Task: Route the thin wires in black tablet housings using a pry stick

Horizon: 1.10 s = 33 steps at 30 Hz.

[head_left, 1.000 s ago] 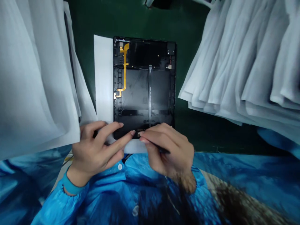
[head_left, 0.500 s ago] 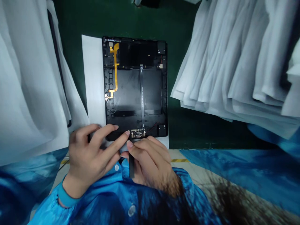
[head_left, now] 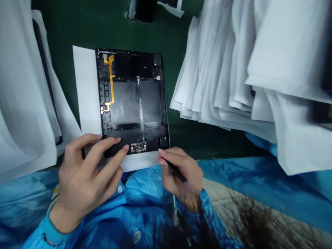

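An opened black tablet housing (head_left: 129, 103) lies on a white foam sheet (head_left: 86, 86). Along its left side runs an orange flex cable (head_left: 112, 83), and a dark ribbon cable (head_left: 141, 107) goes down its middle to a small circuit board (head_left: 138, 147) at the near edge. My left hand (head_left: 88, 173) is open, fingers spread over the near left corner, one fingertip just left of the board. Pinched in my right hand (head_left: 183, 169) is a slim black spudger (head_left: 176, 172), beside the near right corner by a black speaker block (head_left: 163, 141). The spudger's tip is hidden behind the fingers.
White foam sleeves (head_left: 215, 79) stand in a row on the right, with more foam sleeves (head_left: 23, 86) on the left. A dark object (head_left: 146, 10) sits at the back of the green work surface (head_left: 77, 20).
My right hand has moved right, from the small circuit board to the near right corner, taking the spudger along and tilting it. The left hand stays on the housing; the view has shifted.
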Each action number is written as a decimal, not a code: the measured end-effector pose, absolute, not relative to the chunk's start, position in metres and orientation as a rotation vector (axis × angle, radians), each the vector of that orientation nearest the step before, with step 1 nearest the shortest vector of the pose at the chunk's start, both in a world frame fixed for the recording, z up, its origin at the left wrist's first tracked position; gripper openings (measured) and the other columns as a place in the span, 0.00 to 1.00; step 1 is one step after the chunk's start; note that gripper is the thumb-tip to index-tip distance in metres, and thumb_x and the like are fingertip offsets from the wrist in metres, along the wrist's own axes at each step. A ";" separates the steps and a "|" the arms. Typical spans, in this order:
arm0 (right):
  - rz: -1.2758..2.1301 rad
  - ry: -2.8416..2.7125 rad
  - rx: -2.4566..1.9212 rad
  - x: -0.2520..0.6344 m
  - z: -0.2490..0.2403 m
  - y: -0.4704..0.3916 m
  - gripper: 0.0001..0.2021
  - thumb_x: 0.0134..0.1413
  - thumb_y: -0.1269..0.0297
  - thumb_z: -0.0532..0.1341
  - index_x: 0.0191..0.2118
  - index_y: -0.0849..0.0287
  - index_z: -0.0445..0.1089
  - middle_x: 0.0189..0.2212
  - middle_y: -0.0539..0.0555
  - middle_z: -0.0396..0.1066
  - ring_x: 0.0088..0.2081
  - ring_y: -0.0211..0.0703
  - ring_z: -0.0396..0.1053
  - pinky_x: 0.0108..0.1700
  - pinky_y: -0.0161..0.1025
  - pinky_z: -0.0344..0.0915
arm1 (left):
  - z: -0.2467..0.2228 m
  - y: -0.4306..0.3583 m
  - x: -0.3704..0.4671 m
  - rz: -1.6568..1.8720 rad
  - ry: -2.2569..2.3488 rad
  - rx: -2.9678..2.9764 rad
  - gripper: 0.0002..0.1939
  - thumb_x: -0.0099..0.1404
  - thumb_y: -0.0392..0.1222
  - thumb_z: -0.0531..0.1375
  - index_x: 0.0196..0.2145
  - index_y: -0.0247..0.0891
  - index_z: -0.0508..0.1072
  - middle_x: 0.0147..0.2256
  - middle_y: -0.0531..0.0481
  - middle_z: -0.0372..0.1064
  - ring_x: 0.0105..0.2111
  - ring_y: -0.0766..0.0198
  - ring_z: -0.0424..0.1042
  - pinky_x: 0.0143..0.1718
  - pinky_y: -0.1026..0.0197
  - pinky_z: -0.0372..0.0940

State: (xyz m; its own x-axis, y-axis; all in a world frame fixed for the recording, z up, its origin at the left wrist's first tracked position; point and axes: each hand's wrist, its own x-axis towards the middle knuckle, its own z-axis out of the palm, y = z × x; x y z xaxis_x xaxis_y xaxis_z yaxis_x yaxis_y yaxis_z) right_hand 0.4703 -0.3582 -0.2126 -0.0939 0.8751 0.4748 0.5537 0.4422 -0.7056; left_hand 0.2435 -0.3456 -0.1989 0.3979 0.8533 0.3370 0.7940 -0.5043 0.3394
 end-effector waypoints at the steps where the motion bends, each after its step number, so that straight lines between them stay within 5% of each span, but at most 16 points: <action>1: 0.412 -1.778 -1.220 0.477 -0.214 -0.356 0.12 0.59 0.76 0.62 0.48 0.61 0.73 0.33 0.54 0.76 0.32 0.42 0.75 0.33 0.39 0.74 | -0.198 -0.344 0.247 0.756 1.445 2.527 0.24 0.61 0.34 0.64 0.55 0.44 0.73 0.51 0.47 0.74 0.55 0.43 0.66 0.48 0.42 0.69; 4: 0.400 -1.869 -1.166 0.490 -0.215 -0.352 0.12 0.58 0.78 0.63 0.47 0.61 0.73 0.33 0.54 0.76 0.31 0.41 0.74 0.31 0.39 0.72 | -0.202 -0.337 0.256 0.737 1.281 2.560 0.23 0.62 0.36 0.64 0.56 0.40 0.72 0.53 0.49 0.75 0.58 0.45 0.67 0.53 0.42 0.69; 9: 0.320 -2.052 -1.205 0.489 -0.214 -0.353 0.07 0.60 0.73 0.65 0.44 0.61 0.72 0.33 0.53 0.78 0.30 0.39 0.74 0.35 0.40 0.71 | -0.208 -0.327 0.263 0.668 1.168 2.722 0.20 0.65 0.41 0.63 0.55 0.42 0.72 0.54 0.55 0.76 0.55 0.49 0.70 0.44 0.47 0.68; 17: 0.405 -2.070 -1.187 0.486 -0.214 -0.350 0.09 0.61 0.73 0.63 0.47 0.62 0.70 0.33 0.51 0.77 0.30 0.37 0.74 0.28 0.38 0.64 | -0.206 -0.325 0.265 0.627 1.156 2.749 0.18 0.67 0.44 0.62 0.54 0.47 0.73 0.53 0.54 0.77 0.52 0.50 0.72 0.44 0.46 0.66; 33: 0.369 -2.012 -1.267 0.480 -0.213 -0.352 0.05 0.66 0.71 0.60 0.45 0.61 0.70 0.34 0.52 0.79 0.31 0.36 0.76 0.34 0.38 0.67 | -0.210 -0.327 0.267 0.640 1.178 2.723 0.18 0.67 0.44 0.62 0.54 0.46 0.73 0.54 0.55 0.76 0.53 0.51 0.71 0.45 0.48 0.65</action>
State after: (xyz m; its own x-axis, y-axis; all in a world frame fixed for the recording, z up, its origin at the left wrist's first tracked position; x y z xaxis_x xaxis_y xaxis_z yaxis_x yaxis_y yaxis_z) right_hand 0.4798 -0.3523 -0.2128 -0.2588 0.8697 0.4203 0.6639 0.4762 -0.5766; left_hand 0.2669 -0.3265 -0.2098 0.6108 0.7171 0.3357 0.6722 -0.6937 0.2586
